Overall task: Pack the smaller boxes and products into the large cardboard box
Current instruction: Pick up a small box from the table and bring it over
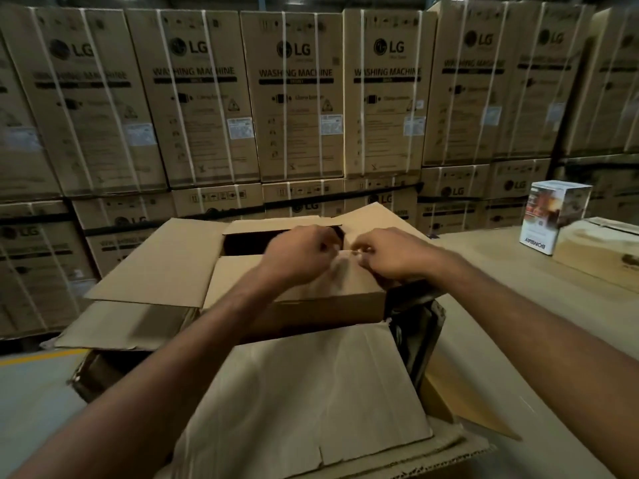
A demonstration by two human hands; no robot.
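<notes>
With the small box seated, we pinch its pale strip with left hand and right hand; next, likely the 2 o'clock carton.

You're in a warehouse: strapped LG washing machine cartons stacked in tiers fill the whole wall ahead of you, grey floor with a painted yellow line lower left.

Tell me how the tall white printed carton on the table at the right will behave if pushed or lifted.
The white carton stands upright, taller than wide, so a push near its top would probably tip it rather than slide it. Its flat, sharp-edged faces suggest stiff card, likely easy to grip. Its weight cannot be told.
</notes>
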